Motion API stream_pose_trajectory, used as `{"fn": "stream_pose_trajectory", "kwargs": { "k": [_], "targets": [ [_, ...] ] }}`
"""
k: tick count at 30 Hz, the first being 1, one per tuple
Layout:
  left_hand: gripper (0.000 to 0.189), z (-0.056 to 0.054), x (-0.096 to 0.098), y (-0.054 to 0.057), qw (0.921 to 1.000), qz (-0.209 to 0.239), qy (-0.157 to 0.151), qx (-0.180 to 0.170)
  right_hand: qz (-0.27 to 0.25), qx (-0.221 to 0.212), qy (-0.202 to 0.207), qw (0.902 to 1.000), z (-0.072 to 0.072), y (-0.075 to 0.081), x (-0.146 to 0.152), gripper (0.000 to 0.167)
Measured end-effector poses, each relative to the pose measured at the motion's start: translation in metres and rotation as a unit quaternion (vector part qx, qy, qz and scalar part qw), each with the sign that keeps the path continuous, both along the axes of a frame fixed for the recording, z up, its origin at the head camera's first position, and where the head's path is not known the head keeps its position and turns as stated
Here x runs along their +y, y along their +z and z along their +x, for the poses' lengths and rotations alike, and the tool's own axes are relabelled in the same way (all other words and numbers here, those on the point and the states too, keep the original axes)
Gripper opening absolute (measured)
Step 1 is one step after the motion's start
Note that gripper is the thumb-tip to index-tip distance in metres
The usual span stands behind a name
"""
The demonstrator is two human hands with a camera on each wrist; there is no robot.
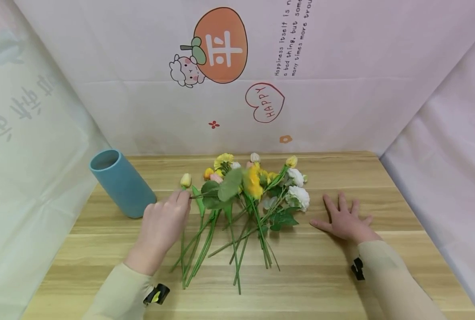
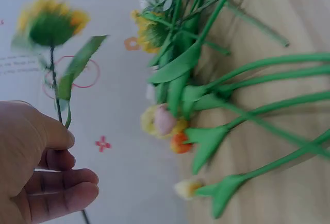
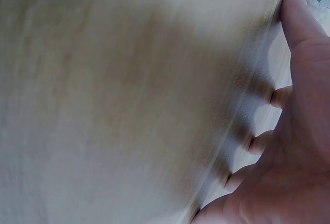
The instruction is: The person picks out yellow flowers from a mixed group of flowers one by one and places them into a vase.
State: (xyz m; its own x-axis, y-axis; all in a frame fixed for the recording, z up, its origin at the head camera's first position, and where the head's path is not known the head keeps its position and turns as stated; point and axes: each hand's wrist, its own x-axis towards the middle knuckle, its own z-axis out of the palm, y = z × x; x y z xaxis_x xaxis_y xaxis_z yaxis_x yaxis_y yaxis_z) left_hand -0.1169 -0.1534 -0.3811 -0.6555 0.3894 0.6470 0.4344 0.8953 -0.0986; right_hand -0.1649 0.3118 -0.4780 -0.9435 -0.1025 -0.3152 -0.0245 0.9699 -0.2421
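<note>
My left hand (image 1: 163,224) pinches the thin stem of a yellow sunflower (image 2: 54,23) between thumb and fingers. In the head view its stem and broad green leaves (image 1: 229,184) stretch to the right above the other flowers, and the blossom looks blurred. On the table beneath lies a loose spread of artificial flowers: a pale yellow tulip (image 1: 186,180) near the left hand, a pink tulip (image 2: 164,119), white blooms (image 1: 298,198) and several crossing green stems (image 1: 205,251). My right hand (image 1: 345,221) rests on the tabletop with fingers spread, to the right of the white blooms.
A blue vase (image 1: 123,184) stands at the left of the wooden table (image 1: 301,284), just beyond the left hand. White printed cloth (image 1: 325,111) rises behind the table's back edge, and more cloth hangs on both sides.
</note>
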Motion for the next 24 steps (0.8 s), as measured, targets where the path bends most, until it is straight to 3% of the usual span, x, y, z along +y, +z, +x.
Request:
{"fn": "stream_pose_trajectory", "kwargs": {
  "k": [3, 12, 17, 24],
  "targets": [
    [0.012, -0.002, 0.000, 0.015, 0.9989, -0.016, -0.019, 0.040, -0.002, -0.002, 0.000, 1.0000, 0.001, 0.001, -0.001, 0.112],
    [0.011, -0.013, -0.004, 0.049, 0.9935, -0.005, -0.053, 0.100, -0.007, -0.004, -0.001, 1.0000, 0.001, 0.004, -0.002, 0.111],
    [0.004, -0.020, -0.007, 0.064, 0.9917, 0.014, -0.062, 0.111, -0.008, -0.004, -0.001, 1.0000, 0.001, 0.005, -0.003, 0.110],
    [0.008, -0.034, -0.028, 0.076, 0.9927, 0.042, -0.040, 0.106, -0.006, -0.002, 0.000, 1.0000, 0.002, 0.006, -0.003, 0.109]
  ]
}}
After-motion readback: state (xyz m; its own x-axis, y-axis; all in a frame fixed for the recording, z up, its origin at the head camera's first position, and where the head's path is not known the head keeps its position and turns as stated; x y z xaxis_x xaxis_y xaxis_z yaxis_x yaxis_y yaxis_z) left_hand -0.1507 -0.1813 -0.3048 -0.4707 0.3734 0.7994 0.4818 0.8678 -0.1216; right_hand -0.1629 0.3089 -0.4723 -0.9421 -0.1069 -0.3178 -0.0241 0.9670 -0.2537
